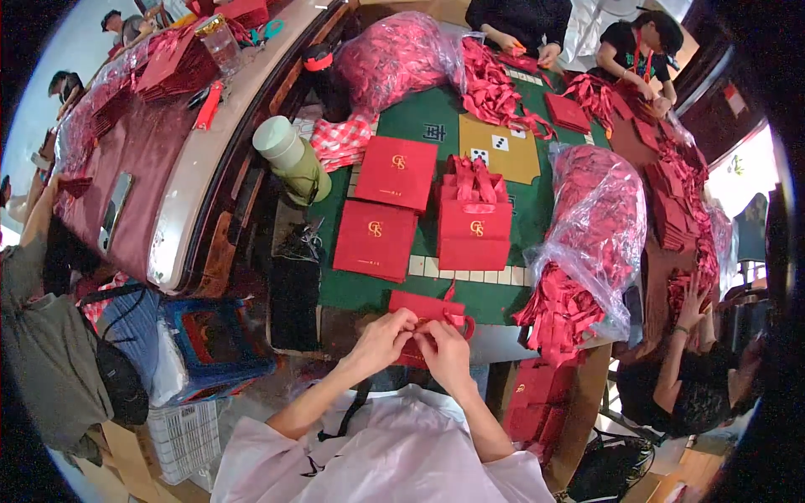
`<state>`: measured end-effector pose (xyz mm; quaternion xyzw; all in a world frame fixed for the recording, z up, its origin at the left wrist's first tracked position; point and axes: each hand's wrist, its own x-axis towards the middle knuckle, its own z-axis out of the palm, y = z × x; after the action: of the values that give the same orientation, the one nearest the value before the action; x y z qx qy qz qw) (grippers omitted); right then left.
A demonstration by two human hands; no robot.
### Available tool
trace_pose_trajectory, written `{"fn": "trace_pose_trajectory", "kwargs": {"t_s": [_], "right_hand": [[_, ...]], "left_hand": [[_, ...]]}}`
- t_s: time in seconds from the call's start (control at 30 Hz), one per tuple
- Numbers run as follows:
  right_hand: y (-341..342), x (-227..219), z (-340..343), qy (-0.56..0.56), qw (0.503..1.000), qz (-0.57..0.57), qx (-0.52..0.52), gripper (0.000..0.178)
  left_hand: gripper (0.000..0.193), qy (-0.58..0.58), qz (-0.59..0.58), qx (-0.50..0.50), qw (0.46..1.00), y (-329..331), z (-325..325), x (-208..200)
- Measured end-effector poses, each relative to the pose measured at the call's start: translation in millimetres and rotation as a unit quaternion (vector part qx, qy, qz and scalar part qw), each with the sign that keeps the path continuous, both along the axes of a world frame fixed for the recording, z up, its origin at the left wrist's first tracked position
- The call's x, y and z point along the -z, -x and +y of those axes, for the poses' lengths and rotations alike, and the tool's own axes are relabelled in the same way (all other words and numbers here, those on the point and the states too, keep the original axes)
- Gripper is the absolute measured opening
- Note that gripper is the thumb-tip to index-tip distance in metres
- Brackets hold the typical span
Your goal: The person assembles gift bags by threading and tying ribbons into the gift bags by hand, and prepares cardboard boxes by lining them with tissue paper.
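And here at the near edge of the green table (495, 293) sits the red bag (407, 302), lying tilted towards the person, right under both hands. The left hand (382, 339) and the right hand (444, 352) come in close, fingertips almost meeting, each in a narrow pinch on the bag; whether ribbon or paper sits between the tips, I cannot tell, the fingers cover it. A loop of red ribbon (469, 327) pokes out just beside the right hand.

Now, how does it handle? Light, I'd judge, and fairly stiff: the panels look like thick card, likely to crease if squeezed hard. The ribbon is another matter, soft, limp, probably slippery, so a tight fingertip pinch suits it. Best hold for the bag: one side of its top edge, fingers inside, thumb out, pressing gently away from the folds.

Beyond the hands, a finished-looking bag (474, 243) shows its ribbon handles, beside a stack of flat bags (374, 241).
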<state>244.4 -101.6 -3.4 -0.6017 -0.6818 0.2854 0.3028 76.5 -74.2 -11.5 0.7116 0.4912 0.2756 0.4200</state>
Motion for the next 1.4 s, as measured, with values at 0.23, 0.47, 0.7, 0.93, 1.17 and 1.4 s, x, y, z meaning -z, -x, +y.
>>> {"fn": "trace_pose_trajectory", "kwargs": {"t_s": [0.23, 0.47, 0.7, 0.93, 1.17, 1.4], "right_hand": [[10, 13, 8, -0.058, 0.996, -0.012, 0.069, 0.012], [17, 30, 12, -0.105, 0.989, -0.039, 0.1, 0.013], [24, 37, 8, -0.118, 0.986, -0.001, 0.116, 0.013], [32, 33, 5, -0.137, 0.982, 0.033, 0.124, 0.014], [34, 28, 2, -0.097, 0.985, 0.048, 0.137, 0.014], [39, 28, 5, -0.192, 0.976, -0.035, 0.097, 0.018]], "left_hand": [[0.041, -0.151, 0.183, -0.051, 0.97, 2, 29, 2], [0.031, -0.173, 0.182, -0.039, 0.967, -1, 26, 9], [0.017, -0.141, 0.154, -0.013, 0.978, 1, 24, -8], [0.014, -0.109, 0.142, -0.007, 0.984, 3, 22, -17], [0.012, -0.097, 0.104, -0.005, 0.99, 7, 23, -13], [0.013, -0.109, 0.123, -0.049, 0.985, 1, 16, -13]]}}
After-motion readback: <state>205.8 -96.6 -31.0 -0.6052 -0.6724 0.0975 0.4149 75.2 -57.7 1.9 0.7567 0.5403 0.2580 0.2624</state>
